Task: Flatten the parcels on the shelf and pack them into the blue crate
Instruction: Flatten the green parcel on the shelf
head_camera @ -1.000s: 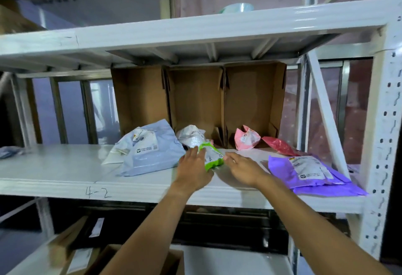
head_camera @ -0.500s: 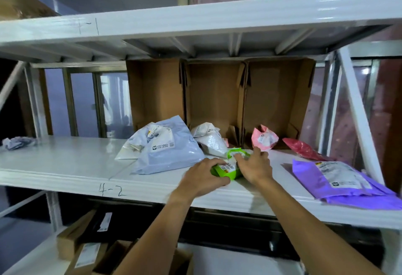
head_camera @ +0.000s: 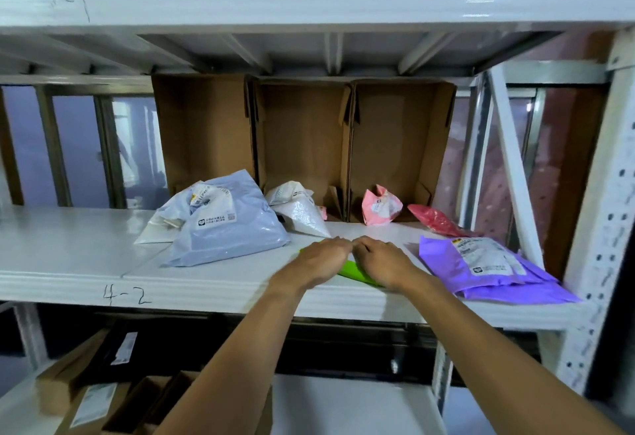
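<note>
Fingers (head_camera: 338, 245) of both hands lie stretched and close together, palms down, tips almost meeting, with nothing curled or pinched. The left hand (head_camera: 321, 259) and right hand (head_camera: 385, 262) press flat on a small bright-green plastic mailer (head_camera: 355, 272). Only a sliver of it shows between the wrists, near the front edge of the white metal shelf (head_camera: 68, 262). This looks like the flattening step for that parcel, though the hands cover it, so how flat it lies is hard to tell.

Just right lies a stack of flat purple plastic mailers (head_camera: 494, 273), and to the left a puffy pale-blue plastic mailer (head_camera: 226, 231). Farther back are a crumpled white bag (head_camera: 300, 213), a crumpled pink bag (head_camera: 379, 206) and a red pouch (head_camera: 436, 221), before open brown cardboard boxes (head_camera: 302, 146).

The blue crate is out of view. Next, the green parcel needs a grip at one edge and a carry to the crate.
</note>
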{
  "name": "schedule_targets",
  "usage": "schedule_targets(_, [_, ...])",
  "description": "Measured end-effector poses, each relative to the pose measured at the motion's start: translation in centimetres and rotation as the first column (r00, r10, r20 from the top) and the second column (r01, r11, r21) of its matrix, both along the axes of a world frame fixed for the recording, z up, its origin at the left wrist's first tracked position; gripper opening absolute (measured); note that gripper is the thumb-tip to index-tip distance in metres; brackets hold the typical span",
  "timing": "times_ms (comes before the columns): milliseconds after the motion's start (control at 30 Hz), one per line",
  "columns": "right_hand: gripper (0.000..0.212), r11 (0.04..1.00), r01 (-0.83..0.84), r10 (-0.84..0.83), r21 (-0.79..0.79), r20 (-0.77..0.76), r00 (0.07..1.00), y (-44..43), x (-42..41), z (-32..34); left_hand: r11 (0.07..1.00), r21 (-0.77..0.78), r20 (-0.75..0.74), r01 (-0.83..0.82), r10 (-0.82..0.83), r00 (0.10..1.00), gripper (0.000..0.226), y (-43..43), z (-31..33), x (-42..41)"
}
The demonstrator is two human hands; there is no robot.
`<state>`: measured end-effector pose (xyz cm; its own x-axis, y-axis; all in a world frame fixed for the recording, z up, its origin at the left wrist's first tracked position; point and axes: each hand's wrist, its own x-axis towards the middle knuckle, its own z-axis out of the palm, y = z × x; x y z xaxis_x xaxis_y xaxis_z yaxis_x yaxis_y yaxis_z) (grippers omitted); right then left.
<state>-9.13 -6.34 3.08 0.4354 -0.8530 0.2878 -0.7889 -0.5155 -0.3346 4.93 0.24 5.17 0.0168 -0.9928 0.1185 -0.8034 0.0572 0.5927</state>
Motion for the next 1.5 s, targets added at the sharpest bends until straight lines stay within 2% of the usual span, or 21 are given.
schedule_targets(67, [0.042,0.997,-0.008,0.016,0.082,-0.097,0.995,0.3,-0.2,-0.1,1.0,0.02,0.028,-0.019,0.018,0.999,0.049,-1.1,-0.6,-0.2])
schedule_targets(167, [0.056,0.992,-0.004,0.036,0.127,-0.248,0.968,1.2,-0.1,0.5,0.999,0.026,0.175,-0.021,0.016,0.984,0.053,-2.7,-1.9,0.3])
schedule_targets(300, [0.067,0.982,-0.041,0.069,0.187,-0.149,0.986,1.8,-0.4,0.5,0.995,0.063,0.288,-0.072,0.051,0.956,0.057,-4.7,-2.3,0.9])
schedule_targets(400, [0.063,0.987,-0.028,0.047,0.16,-0.118,0.992,1.4,-0.5,-0.1,0.99,0.083,0.328,-0.112,0.079,0.941,0.06,-6.2,-2.3,1.2])
schedule_targets(533, [0.038,0.988,0.079,-0.065,-0.135,0.103,0.993,1.6,-0.7,-1.0,0.99,0.099,0.372,-0.097,0.054,0.927,0.069,-7.0,-2.2,1.5])
schedule_targets(600, [0.025,0.968,0.145,-0.103,-0.207,0.199,0.975,1.3,-0.9,-1.3,0.992,0.092,0.346,-0.086,0.049,0.937,0.074,-7.2,-2.3,1.7])
schedule_targets(667, [0.017,0.973,0.158,-0.12,-0.169,0.213,0.97,1.0,-1.1,-1.2,0.997,0.026,0.394,-0.076,0.059,0.917,0.071,-7.1,-2.4,1.6])
schedule_targets(733, [0.011,0.985,0.143,-0.12,-0.093,0.215,0.969,0.9,-1.1,-1.0,0.981,-0.187,0.496,-0.046,0.135,0.858,0.06,-6.1,-2.6,1.2])
schedule_targets(800, [0.009,0.992,0.124,-0.11,-0.033,0.282,0.953,0.9,-1.1,-0.9,0.919,-0.393,0.484,-0.009,0.215,0.848,0.043,-4.3,-2.9,0.3])
schedule_targets(833, [0.012,0.996,0.089,-0.088,0.015,0.373,0.924,0.8,-1.1,-0.9,0.916,-0.401,0.447,0.009,0.187,0.875,0.039,-3.2,-2.6,-0.2])
schedule_targets(900, [0.028,0.992,-0.014,-0.064,0.126,0.59,0.805,0.9,-1.5,-0.5,0.968,-0.249,0.328,0.026,0.059,0.943,0.044,-1.5,-2.1,-0.6])
schedule_targets(967, [0.033,0.98,-0.052,-0.108,0.192,0.737,0.667,0.9,-2.1,-0.1,0.997,-0.045,0.229,0.068,-0.056,0.972,0.073,-0.4,-1.6,-0.6])
schedule_targets(1033, [0.026,0.969,-0.061,-0.174,0.24,0.837,0.519,0.8,-2.7,0.0,0.997,0.062,0.237,0.053,-0.066,0.969,0.106,-0.3,-1.5,-0.3])
schedule_targets(1067, [0.023,0.97,-0.052,-0.187,0.239,0.861,0.473,0.7,-2.7,0.1,0.995,0.093,0.273,0.024,-0.049,0.961,0.113,-0.6,-1.5,-0.2])
schedule_targets(1100, [0.023,0.975,-0.034,-0.179,0.22,0.864,0.471,0.4,-2.6,0.1,0.993,0.117,0.305,-0.007,-0.029,0.952,0.116,-1.0,-1.8,-0.1])
schedule_targets(1167, [0.025,0.99,-0.022,-0.101,0.139,0.811,0.576,-0.2,-2.0,0.8,0.99,0.136,0.353,-0.028,-0.022,0.935,0.116,-1.6,-2.0,-0.1])
schedule_targets(1267, [0.025,0.988,-0.131,0.049,0.077,0.651,0.757,-1.0,-0.6,2.0,0.996,0.085,0.354,0.023,-0.052,0.934,0.123,-1.9,-2.4,0.1])
schedule_targets(1333, [0.031,0.981,-0.163,0.09,0.105,0.498,0.863,-1.5,0.3,1.8,0.998,0.066,0.343,0.022,-0.044,0.938,0.131,-1.6,-2.4,0.1])
schedule_targets(1400, [0.029,0.983,-0.147,0.116,0.107,0.251,0.961,-2.1,0.9,0.5,0.997,0.076,0.34,-0.003,-0.023,0.94,0.134,-1.3,-2.3,0.0])
schedule_targets(1467, [0.036,0.981,-0.148,0.145,0.122,0.031,0.989,-2.4,1.0,-0.4,0.995,0.098,0.348,-0.023,-0.013,0.937,0.134,-1.1,-2.1,-0.2])
schedule_targets(1500, [0.044,0.977,-0.155,0.16,0.145,-0.019,0.987,-2.6,1.0,-0.6,0.994,0.108,0.356,-0.034,-0.007,0.934,0.136,-1.2,-2.1,-0.2])
